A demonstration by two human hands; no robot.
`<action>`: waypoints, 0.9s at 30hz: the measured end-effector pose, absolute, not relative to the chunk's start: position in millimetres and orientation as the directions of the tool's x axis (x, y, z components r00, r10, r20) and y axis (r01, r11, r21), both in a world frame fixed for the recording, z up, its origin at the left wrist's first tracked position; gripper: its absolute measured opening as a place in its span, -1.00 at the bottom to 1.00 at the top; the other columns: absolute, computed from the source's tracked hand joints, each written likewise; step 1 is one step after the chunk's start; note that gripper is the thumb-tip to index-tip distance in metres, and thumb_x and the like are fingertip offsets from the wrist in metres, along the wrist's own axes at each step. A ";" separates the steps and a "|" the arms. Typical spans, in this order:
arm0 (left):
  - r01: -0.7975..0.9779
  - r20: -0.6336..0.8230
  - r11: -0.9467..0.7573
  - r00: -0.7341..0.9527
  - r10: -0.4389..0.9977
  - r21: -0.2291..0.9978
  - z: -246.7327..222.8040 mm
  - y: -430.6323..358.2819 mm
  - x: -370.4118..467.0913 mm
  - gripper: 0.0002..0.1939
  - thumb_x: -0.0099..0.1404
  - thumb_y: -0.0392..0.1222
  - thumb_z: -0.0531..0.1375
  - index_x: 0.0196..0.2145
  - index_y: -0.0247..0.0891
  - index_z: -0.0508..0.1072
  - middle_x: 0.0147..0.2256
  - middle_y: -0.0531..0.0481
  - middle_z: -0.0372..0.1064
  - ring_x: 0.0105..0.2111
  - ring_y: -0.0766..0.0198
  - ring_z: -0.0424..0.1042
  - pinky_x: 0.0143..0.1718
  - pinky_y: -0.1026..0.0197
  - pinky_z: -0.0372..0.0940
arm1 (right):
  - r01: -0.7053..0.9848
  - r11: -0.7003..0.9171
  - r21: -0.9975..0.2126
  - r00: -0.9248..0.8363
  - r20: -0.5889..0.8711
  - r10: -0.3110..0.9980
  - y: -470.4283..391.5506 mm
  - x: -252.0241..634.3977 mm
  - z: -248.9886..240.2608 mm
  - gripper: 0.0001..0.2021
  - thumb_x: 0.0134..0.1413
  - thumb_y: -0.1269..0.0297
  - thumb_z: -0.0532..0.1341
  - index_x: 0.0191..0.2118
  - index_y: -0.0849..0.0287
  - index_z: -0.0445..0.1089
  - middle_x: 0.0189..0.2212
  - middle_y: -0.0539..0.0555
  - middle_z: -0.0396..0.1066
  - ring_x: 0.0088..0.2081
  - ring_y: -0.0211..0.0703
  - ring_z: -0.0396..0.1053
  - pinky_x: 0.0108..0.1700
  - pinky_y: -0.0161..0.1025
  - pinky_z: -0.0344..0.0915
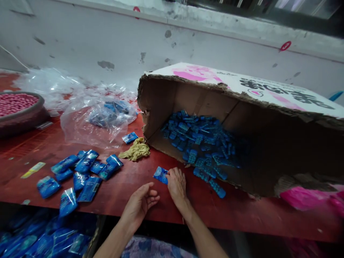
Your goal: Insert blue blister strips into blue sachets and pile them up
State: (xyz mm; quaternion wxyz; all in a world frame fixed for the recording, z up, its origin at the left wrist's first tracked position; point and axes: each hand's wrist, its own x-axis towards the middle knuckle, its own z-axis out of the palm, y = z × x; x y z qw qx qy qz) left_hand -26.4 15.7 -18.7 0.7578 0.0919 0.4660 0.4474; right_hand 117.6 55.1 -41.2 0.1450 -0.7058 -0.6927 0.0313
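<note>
Near the middle of the red table, my right hand (177, 182) grips the right end of a small blue packet (160, 174), which lies flat or nearly so on the surface. My left hand (141, 200) is just below and left of it, palm turned inward, fingers loosely curled and apart, with nothing in it. Several shiny blue packets (87, 161) lie in a loose group to the left. On the right, a cardboard box (158, 89) on its side holds a heap of small blue items (192, 134), some spilling over its lower edge.
A yellowish crumpled cloth (137, 149) lies beside another blue packet (130, 137). Behind are clear plastic bags (77, 122). A bowl of pink pieces (17, 104) stands far left. More blue packets (45, 240) fill a container below the table edge. Pink plastic (306, 197) lies at right.
</note>
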 end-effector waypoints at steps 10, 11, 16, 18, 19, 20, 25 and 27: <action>0.282 0.164 -0.105 -0.194 0.967 0.954 -16.1 63.0 -77.1 -0.78 -0.04 -0.26 0.25 -0.34 -0.13 0.49 -0.09 -0.12 0.38 0.14 0.01 0.02 0.14 0.06 -0.23 | 0.954 0.055 -0.294 0.008 0.209 0.978 50.8 123.6 -45.6 -0.86 0.12 0.30 0.08 -0.35 0.08 0.39 -0.35 0.08 0.37 -0.26 -0.05 0.24 -0.27 -0.19 0.04; 0.401 0.215 -0.136 -0.160 0.963 0.906 -19.7 71.0 -87.8 -0.79 -0.02 -0.25 0.24 -0.34 -0.14 0.48 -0.09 -0.14 0.37 0.14 -0.01 0.01 0.15 0.02 -0.31 | 0.952 0.058 -0.301 0.009 0.217 0.976 51.0 122.8 -46.5 -0.85 0.13 0.31 0.08 -0.36 0.08 0.40 -0.35 0.08 0.37 -0.27 -0.05 0.24 -0.28 -0.19 0.04; 0.791 0.312 -0.154 -0.049 0.949 0.593 -42.6 98.7 -143.5 -0.84 0.06 -0.18 0.15 -0.35 -0.20 0.44 -0.09 -0.24 0.36 0.14 -0.08 -0.03 0.12 -0.09 -0.37 | 0.952 0.055 -0.301 0.021 0.243 0.970 53.5 120.8 -47.2 -0.81 0.14 0.36 0.06 -0.41 0.09 0.38 -0.40 0.05 0.37 -0.30 -0.10 0.24 -0.28 -0.21 0.02; 0.852 0.333 -0.112 -0.076 0.940 0.512 -44.3 101.0 -158.3 -0.79 0.10 -0.17 0.10 -0.30 -0.26 0.41 -0.06 -0.30 0.32 0.16 -0.12 -0.08 0.11 -0.15 -0.41 | 0.954 0.048 -0.296 0.026 0.242 0.970 53.7 121.8 -45.8 -0.81 0.15 0.36 0.06 -0.41 0.09 0.39 -0.40 0.03 0.37 -0.30 -0.13 0.25 -0.28 -0.23 0.01; 0.857 0.348 -0.090 -0.109 0.931 0.508 -42.7 99.6 -160.9 -0.77 0.10 -0.16 0.09 -0.28 -0.28 0.40 -0.05 -0.31 0.30 0.17 -0.13 -0.11 0.10 -0.18 -0.42 | 0.955 0.046 -0.293 0.027 0.241 0.970 53.3 122.5 -44.7 -0.81 0.15 0.35 0.06 -0.40 0.08 0.39 -0.39 0.02 0.37 -0.31 -0.15 0.25 -0.28 -0.24 0.01; 0.843 0.363 -0.077 -0.145 0.920 0.533 -39.9 96.1 -159.3 -0.74 0.10 -0.16 0.09 -0.24 -0.29 0.39 -0.02 -0.31 0.28 0.18 -0.13 -0.14 0.10 -0.18 -0.41 | 0.955 0.047 -0.293 0.027 0.242 0.970 52.4 123.2 -43.4 -0.81 0.15 0.34 0.06 -0.38 0.07 0.40 -0.38 0.01 0.37 -0.31 -0.17 0.25 -0.27 -0.25 0.01; 0.376 0.075 0.012 -0.216 0.974 0.927 -28.5 56.1 -89.6 -0.52 -0.03 -0.08 0.23 -0.12 -0.22 0.33 -0.15 -0.16 0.37 -0.08 -0.01 0.30 -0.05 0.03 0.14 | 0.916 0.089 -0.391 0.044 0.319 0.947 44.1 122.8 -35.4 -0.84 0.14 0.32 0.08 -0.32 0.09 0.41 -0.36 0.03 0.35 -0.29 -0.19 0.24 -0.24 -0.27 0.02; 0.239 -0.103 0.121 -0.088 0.991 0.963 -29.8 40.9 -55.4 -0.49 0.05 0.00 0.16 -0.06 -0.27 0.25 -0.28 -0.12 0.41 -0.29 0.08 0.41 -0.27 0.05 0.28 | 0.904 0.118 -0.411 0.032 0.340 0.940 41.9 121.6 -34.3 -0.85 0.13 0.32 0.09 -0.33 0.11 0.41 -0.37 0.03 0.34 -0.29 -0.19 0.23 -0.24 -0.27 0.03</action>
